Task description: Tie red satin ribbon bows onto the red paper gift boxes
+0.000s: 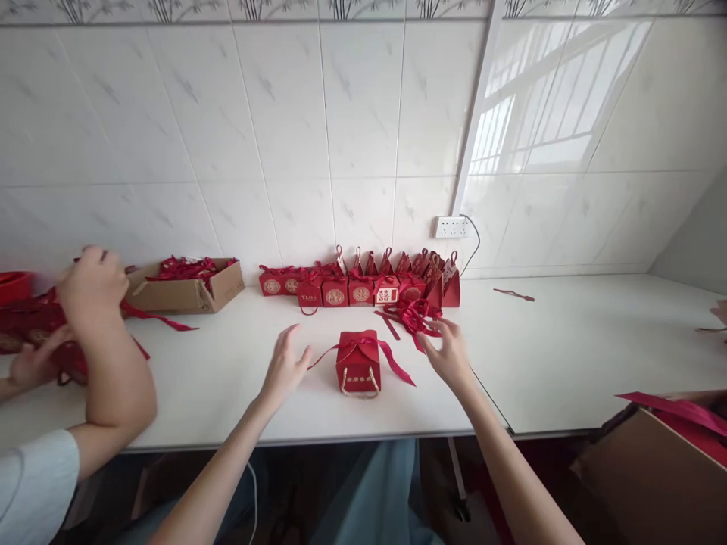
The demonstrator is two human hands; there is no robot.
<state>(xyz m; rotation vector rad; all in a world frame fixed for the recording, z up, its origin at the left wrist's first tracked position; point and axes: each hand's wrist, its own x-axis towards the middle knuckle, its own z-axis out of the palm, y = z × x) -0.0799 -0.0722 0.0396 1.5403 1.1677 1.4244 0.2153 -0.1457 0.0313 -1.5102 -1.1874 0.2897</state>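
A small red gift box [359,363] with gold lettering and a cream rope handle stands on the white table in front of me. A red ribbon [396,363] is tied across its top, and its tails spread to both sides. My left hand [287,361] hovers left of the box, fingers apart, near the left tail. On the other side, my right hand [448,350] is open beside a heap of loose red ribbons [414,312]. Neither hand appears to hold anything.
Rows of finished red gift boxes [335,292] stand by the tiled wall. A cardboard box [213,291] of red ribbons sits back left. At left, a co-worker's hands [94,291] handle red boxes. Another cardboard box [653,469] is lower right. A power strip [451,227] hangs on the wall.
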